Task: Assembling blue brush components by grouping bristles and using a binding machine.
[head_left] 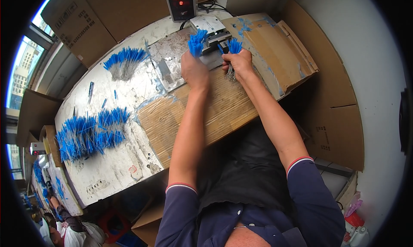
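Observation:
My left hand (194,73), a little smeared by motion, is closed round a bundle of thin pieces with blue ends (197,41) that fan out above the fist. To its right, my right hand (241,63) grips a smaller bundle of blue-ended thin metal wires (234,46). Their blue ends point up past the fingers, and silvery looped ends hang below the palm. Both hands are just in front of a small metal fixture (214,35) on the table. One blue piece stands beside the fixture, near my right fingertips.
A display box (181,5) with red digits stands behind the fixture. Blue-ended wires lie in a fan-shaped pile (124,63) and a larger pile (88,134) at left, with a pen (90,92) between. Cardboard (275,49) covers the right side; another person (79,232) is lower left.

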The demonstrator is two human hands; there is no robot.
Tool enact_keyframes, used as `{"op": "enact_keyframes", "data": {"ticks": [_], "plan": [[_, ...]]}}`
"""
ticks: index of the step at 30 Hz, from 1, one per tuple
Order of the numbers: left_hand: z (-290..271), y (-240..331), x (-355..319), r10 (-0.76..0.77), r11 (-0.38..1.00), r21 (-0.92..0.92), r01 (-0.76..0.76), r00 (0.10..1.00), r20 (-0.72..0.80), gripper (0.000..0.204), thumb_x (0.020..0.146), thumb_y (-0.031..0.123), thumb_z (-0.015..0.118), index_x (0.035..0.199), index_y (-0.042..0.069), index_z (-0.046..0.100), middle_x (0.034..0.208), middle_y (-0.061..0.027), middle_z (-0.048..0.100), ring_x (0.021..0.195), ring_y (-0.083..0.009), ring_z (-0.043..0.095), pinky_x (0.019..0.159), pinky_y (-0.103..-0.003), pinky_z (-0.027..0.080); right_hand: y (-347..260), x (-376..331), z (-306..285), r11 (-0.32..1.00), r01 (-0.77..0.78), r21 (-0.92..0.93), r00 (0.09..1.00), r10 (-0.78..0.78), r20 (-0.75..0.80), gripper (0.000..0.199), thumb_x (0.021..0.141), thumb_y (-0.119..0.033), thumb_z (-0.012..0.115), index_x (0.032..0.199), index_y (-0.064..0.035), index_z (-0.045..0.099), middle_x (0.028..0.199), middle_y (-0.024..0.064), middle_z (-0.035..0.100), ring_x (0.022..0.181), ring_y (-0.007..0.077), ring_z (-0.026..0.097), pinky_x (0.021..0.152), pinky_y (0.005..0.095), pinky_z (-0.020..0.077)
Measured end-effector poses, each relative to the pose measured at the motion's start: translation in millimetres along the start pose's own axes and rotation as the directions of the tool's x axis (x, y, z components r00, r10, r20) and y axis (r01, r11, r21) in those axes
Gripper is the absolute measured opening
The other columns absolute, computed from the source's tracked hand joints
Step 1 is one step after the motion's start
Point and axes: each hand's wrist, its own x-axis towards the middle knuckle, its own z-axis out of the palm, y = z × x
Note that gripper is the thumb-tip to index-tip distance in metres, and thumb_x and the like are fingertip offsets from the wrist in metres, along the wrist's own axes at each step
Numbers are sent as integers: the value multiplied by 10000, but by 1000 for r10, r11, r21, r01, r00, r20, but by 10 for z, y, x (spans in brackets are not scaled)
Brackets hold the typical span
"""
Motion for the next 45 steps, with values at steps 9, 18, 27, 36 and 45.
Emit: {"op": "enact_keyframes", "data": {"ticks": [9,18,27,36,45], "plan": [[15,-25,15,81,996,47,-79,995,-57,99,914,81,557,988,38,607,950,-165,645,927,-384,607,826,-488,447,-31,25,15,998,-54,35,997,56,-50,143,771,20,741,796,37,601,691,123,647,507,218,649,436,335,572],[-6,18,-16,78,993,72,-89,986,149,101,871,35,552,959,47,600,897,-168,647,890,-390,619,795,-496,446,80,-28,-231,923,-106,371,987,53,150,162,825,-9,718,942,54,627,776,130,666,630,227,687,538,367,624],[-26,34,-9,63,997,40,-72,981,185,119,863,32,557,966,44,615,928,-185,657,899,-410,628,802,-507,463,62,-125,-246,957,-13,291,997,-10,79,198,814,19,749,968,10,626,780,87,662,622,180,668,506,303,575],[-12,17,-14,178,975,96,-198,966,185,128,797,2,600,921,33,592,909,-194,651,860,-423,633,749,-526,471,21,-112,-228,995,-36,95,993,25,115,201,803,8,765,878,-32,583,726,61,639,529,137,615,448,266,511],[-49,37,23,-76,997,16,75,995,64,85,934,114,567,944,30,581,905,-192,646,851,-433,626,744,-521,483,27,-35,-67,1000,20,-23,996,-18,84,198,792,32,750,859,-24,573,711,66,628,533,140,609,435,269,499]]}}
